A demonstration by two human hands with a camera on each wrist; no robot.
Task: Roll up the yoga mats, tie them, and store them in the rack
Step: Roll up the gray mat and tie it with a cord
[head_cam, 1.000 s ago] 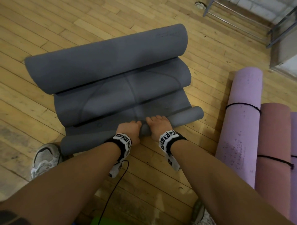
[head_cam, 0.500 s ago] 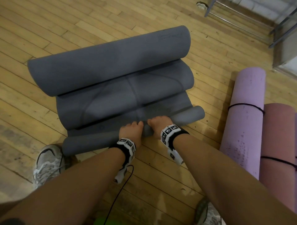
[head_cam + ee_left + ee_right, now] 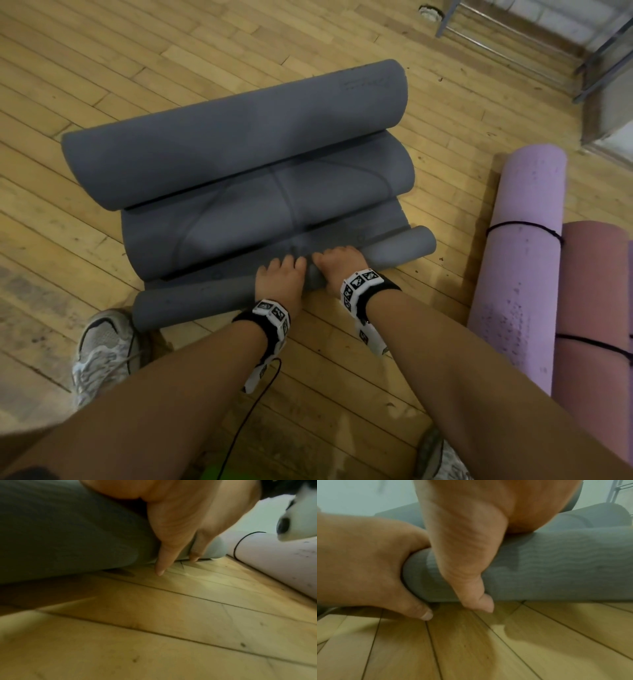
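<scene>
From the head camera, the grey yoga mat [image 3: 239, 164] lies in loose humps on the wooden floor [image 3: 137, 51], its near edge wound into a thin roll running from 8 o'clock to 3 o'clock. Both forearms reach forward from 6 o'clock, wrists side by side. The left hand [image 3: 279, 282] and right hand [image 3: 337, 269] clasp the middle of that thin roll, fingers draped over its top. At 3 o'clock lie a lilac rolled mat [image 3: 520, 267] bound with black cord [image 3: 524, 226] and a pink rolled mat [image 3: 596, 308] touching it. The metal rack [image 3: 513, 44] stands at 1 o'clock. A grey shoe [image 3: 102, 353] sits at 8 o'clock.

The left wrist view shows the left thumb pointing down against the roll's near side, tip at the floor.

In the right wrist view, the right thumb [image 3: 471, 574] hooks down the roll's front, and the left hand wraps the roll at 9 o'clock.
</scene>
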